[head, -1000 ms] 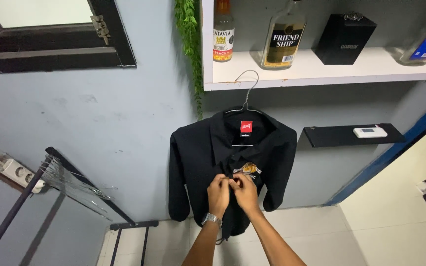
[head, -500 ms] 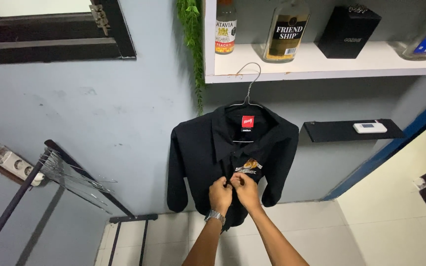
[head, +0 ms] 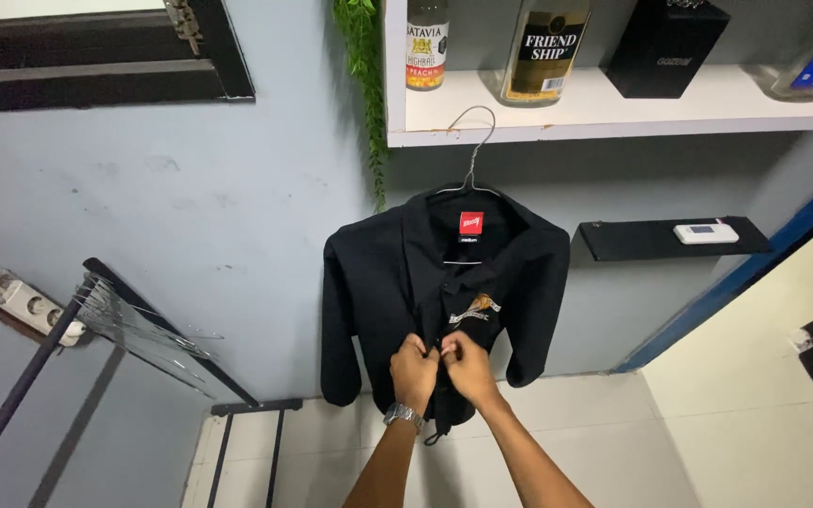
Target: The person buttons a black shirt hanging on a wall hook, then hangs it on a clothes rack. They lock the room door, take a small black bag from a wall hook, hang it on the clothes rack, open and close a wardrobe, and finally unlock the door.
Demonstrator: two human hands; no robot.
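Observation:
A black long-sleeved shirt (head: 369, 282) with a red neck label and a small chest emblem hangs on a wire hanger (head: 470, 150) hooked over the edge of a white shelf (head: 613, 118). My left hand (head: 413, 372), with a metal watch on the wrist, and my right hand (head: 468, 365) are side by side at the shirt's front opening, below the emblem. Both pinch the fabric edges together. The fingertips hide the spot they hold.
Two bottles (head: 543, 47) and a black box (head: 665, 47) stand on the shelf. A small black ledge (head: 632, 243) carries a white device (head: 705, 232). A green plant strand (head: 364, 85) hangs beside the shelf. A dark rack with wire hangers (head: 138, 334) and a power strip (head: 30, 306) are at the left.
Both hands have shifted slightly down the shirt front, staying pinched on the fabric. The view has tilted a little.

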